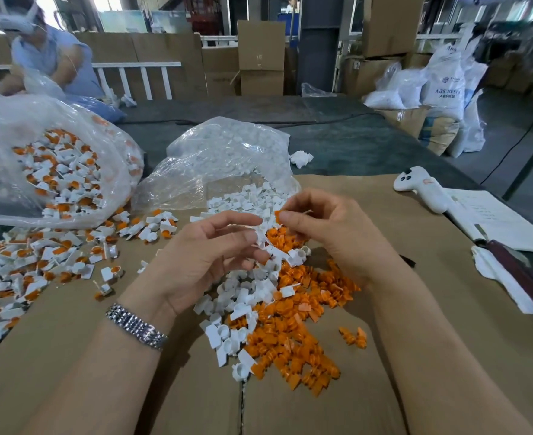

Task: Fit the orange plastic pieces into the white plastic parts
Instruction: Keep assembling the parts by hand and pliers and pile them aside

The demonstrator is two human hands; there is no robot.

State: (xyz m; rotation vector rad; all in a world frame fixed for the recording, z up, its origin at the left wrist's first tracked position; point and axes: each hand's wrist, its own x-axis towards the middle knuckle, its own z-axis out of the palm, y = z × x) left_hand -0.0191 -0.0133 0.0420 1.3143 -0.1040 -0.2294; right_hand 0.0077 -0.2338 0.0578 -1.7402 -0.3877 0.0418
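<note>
The right hand (328, 227) pinches a small orange plastic piece (277, 216) between thumb and forefinger, its grip pressed together on it; only a sliver of the piece shows past the fingertips, so its long axis cannot be told. The left hand (208, 249) is held palm up just beside it, forefinger stretched toward the right hand, the lower fingers curled around a small white plastic part (263, 238); how that part points cannot be made out. A ribbed metal link watch (136, 326) sits on the left wrist.

Under both hands, on the brown cardboard worktop (70, 356), lies a loose heap of ridged orange plastic pieces (290, 337) mixed along its left edge with white plastic parts (227, 309), each a round cup joined to a flat tab, lying at all angles. Behind the hands a crinkled clear plastic bag (227, 155) spills more white parts. At the left, a second clear bag (49, 158) and the worktop before it hold fitted white-and-orange pieces (39, 259). At the right lie a smooth white handheld controller (422, 188) and an open notebook (497, 221). Another person in a pale blue shirt (52, 54) sits at far left.
</note>
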